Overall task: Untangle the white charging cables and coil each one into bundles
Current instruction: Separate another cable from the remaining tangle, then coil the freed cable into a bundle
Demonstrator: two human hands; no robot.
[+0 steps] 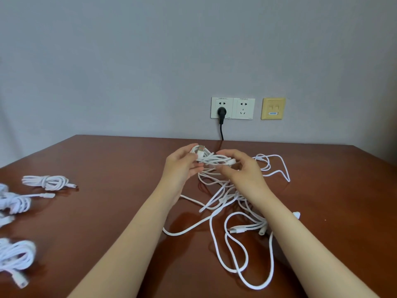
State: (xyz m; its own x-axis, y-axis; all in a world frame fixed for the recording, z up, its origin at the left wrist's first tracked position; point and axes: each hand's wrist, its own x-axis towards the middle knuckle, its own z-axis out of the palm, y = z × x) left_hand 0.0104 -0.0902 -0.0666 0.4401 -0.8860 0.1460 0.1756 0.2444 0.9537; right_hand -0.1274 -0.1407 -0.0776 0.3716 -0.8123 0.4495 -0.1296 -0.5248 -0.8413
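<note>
Coils of one white cable sit gathered between my hands. My left hand pinches the end by the USB plug, and my right hand curls round the other end. I judge this bundle nearly wound. The next move calls for drawing any tail free of the loose tangle under my right wrist without dragging the rest. Finished bundles lie well to the left, with bare table between for setting this one down. The far edge is near.
</note>
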